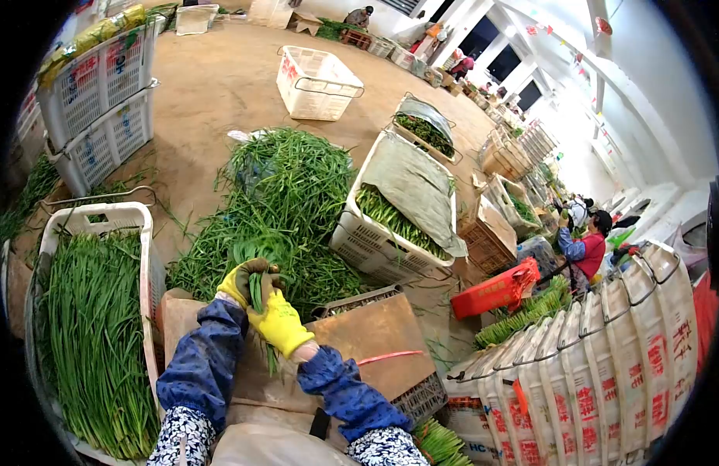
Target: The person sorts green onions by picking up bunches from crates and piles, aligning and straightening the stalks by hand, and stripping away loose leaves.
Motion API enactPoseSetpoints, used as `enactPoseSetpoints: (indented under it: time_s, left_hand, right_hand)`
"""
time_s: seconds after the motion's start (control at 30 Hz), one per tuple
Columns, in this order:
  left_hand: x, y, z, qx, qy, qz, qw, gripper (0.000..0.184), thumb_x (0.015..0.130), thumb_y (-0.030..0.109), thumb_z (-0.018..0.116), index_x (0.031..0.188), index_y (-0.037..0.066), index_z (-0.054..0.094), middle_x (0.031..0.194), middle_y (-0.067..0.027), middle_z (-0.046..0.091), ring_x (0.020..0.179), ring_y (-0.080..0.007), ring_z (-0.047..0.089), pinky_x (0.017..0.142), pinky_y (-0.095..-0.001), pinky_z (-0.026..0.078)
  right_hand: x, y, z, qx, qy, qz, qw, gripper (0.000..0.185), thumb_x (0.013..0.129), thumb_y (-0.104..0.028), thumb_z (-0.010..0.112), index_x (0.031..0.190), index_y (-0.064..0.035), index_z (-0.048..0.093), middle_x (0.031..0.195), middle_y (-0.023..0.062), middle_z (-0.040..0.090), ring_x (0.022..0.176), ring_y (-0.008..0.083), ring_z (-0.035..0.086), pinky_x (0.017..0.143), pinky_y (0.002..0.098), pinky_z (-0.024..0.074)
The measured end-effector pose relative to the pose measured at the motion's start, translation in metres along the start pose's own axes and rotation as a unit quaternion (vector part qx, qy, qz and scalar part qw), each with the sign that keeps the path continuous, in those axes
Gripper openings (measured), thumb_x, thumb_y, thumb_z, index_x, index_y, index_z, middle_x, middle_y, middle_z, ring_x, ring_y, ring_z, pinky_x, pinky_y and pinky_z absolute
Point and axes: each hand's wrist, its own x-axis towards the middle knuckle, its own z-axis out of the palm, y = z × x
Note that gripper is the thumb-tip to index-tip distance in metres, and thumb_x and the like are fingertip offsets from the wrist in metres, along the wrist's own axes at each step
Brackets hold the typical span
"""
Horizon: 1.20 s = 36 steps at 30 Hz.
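Both of my hands wear yellow gloves and meet over my lap, fingers wrapped round one bunch of garlic chives [256,292]. My left hand [236,283] grips it from the left and above; dark, soiled fingertips show at its top. Just below and to the right, my right hand [282,322] is closed on the same bunch. The stem ends hang beneath the gloves, and the leafy tops point away from me. Directly beyond lies a large loose heap of chives [289,182]. A brown board [375,330] with a thin red strap [390,357] lies right of my hands.
A white crate [148,272] packed with chives stands at my left. Ahead right is a cloth-covered crate [359,237]; farther off, another white crate [320,101]. Stacked crates [103,101] rise at the far left. White crates [584,373] and a seated person [588,252] are at right.
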Motion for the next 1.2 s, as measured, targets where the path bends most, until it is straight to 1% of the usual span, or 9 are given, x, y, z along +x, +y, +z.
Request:
enactPoseSetpoints:
  time_s: [0.13,0.23,0.5,0.6,0.67,0.8,0.97,1.1,1.2]
  left_hand:
    - [0.040,0.000,-0.065,-0.004,0.011,0.052,0.999,0.016,0.088,0.013,0.060,0.095,-0.001,0.064,0.084,-0.0134,0.069,0.074,-0.0292,0.067,0.075,-0.0411,0.058]
    - [-0.026,0.003,0.012,0.080,-0.014,0.111,0.990,0.016,0.093,0.013,0.055,0.099,-0.001,0.063,0.091,-0.0118,0.068,0.079,-0.0247,0.069,0.073,-0.0385,0.059]
    - [-0.224,0.030,0.079,0.521,-0.031,0.207,0.827,0.023,0.083,0.003,0.071,0.105,0.004,0.065,0.096,-0.0140,0.069,0.082,-0.0223,0.068,0.073,-0.0362,0.055]
    - [-0.281,0.042,0.058,0.639,-0.009,0.126,0.759,0.039,0.074,0.001,0.077,0.111,0.000,0.065,0.091,-0.0113,0.071,0.079,-0.0194,0.066,0.070,-0.0328,0.054]
    - [-0.313,0.036,0.074,0.430,0.216,-0.120,0.869,0.050,0.065,0.000,0.081,0.112,-0.001,0.065,0.091,-0.0082,0.070,0.076,-0.0136,0.063,0.067,-0.0290,0.054]
    - [-0.369,0.019,0.044,0.524,0.269,-0.127,0.798,0.070,0.061,0.004,0.087,0.124,-0.001,0.058,0.114,-0.0101,0.068,0.099,-0.0152,0.062,0.087,-0.0317,0.051]
    - [-0.410,0.002,0.014,0.493,0.284,-0.140,0.810,0.069,0.063,0.011,0.088,0.124,0.000,0.058,0.111,-0.0070,0.068,0.097,-0.0120,0.060,0.087,-0.0308,0.050]
    - [-0.411,-0.002,0.010,0.398,0.323,-0.216,0.831,0.074,0.063,0.009,0.088,0.129,-0.001,0.053,0.111,-0.0075,0.068,0.097,-0.0121,0.059,0.086,-0.0303,0.050]
    - [-0.407,-0.008,0.001,0.441,0.303,-0.161,0.829,0.069,0.066,0.011,0.087,0.126,-0.002,0.054,0.111,-0.0080,0.068,0.096,-0.0142,0.062,0.084,-0.0310,0.051]
  right_hand:
    - [-0.020,0.046,0.009,0.514,-0.031,0.028,0.857,0.056,0.091,-0.031,0.064,0.137,-0.0052,0.044,0.124,0.0086,0.059,0.109,0.0190,0.058,0.095,0.0344,0.0460]
    - [-0.019,0.102,0.020,0.735,0.070,0.150,0.657,0.063,0.091,-0.056,0.058,0.130,-0.0071,0.052,0.122,0.0113,0.060,0.111,0.0258,0.058,0.092,0.0429,0.0498]
    - [0.059,0.078,0.051,0.876,-0.131,0.117,0.448,0.098,0.076,-0.079,0.054,0.138,-0.0040,0.045,0.127,0.0149,0.059,0.112,0.0334,0.058,0.097,0.0467,0.0479]
    - [0.079,0.073,0.058,0.863,-0.053,0.126,0.487,0.082,0.082,-0.069,0.054,0.130,-0.0028,0.051,0.123,0.0147,0.059,0.102,0.0309,0.061,0.091,0.0444,0.0494]
    - [0.084,0.075,0.063,0.865,-0.100,0.136,0.472,0.070,0.087,-0.058,0.056,0.127,-0.0006,0.054,0.114,0.0143,0.064,0.100,0.0294,0.063,0.089,0.0433,0.0505]
    - [0.095,0.094,0.090,0.809,-0.214,0.156,0.525,0.050,0.093,-0.038,0.061,0.121,0.0039,0.057,0.086,0.0099,0.068,0.082,0.0258,0.064,0.088,0.0389,0.0499]
    - [0.120,0.092,0.073,0.813,-0.182,0.131,0.536,0.031,0.102,-0.020,0.042,0.112,0.0019,0.061,0.053,-0.0085,0.032,0.045,0.0067,0.029,0.044,0.0259,0.0273]
    - [0.161,0.123,0.013,0.635,0.071,0.226,0.735,0.031,0.099,-0.029,0.052,0.106,-0.0019,0.065,0.053,-0.0081,0.031,0.043,0.0066,0.028,0.039,0.0237,0.0222]
    - [0.141,0.081,-0.014,0.374,-0.115,0.173,0.904,0.037,0.097,-0.042,0.055,0.104,-0.0083,0.069,0.054,-0.0097,0.034,0.044,0.0033,0.030,0.039,0.0232,0.0223]
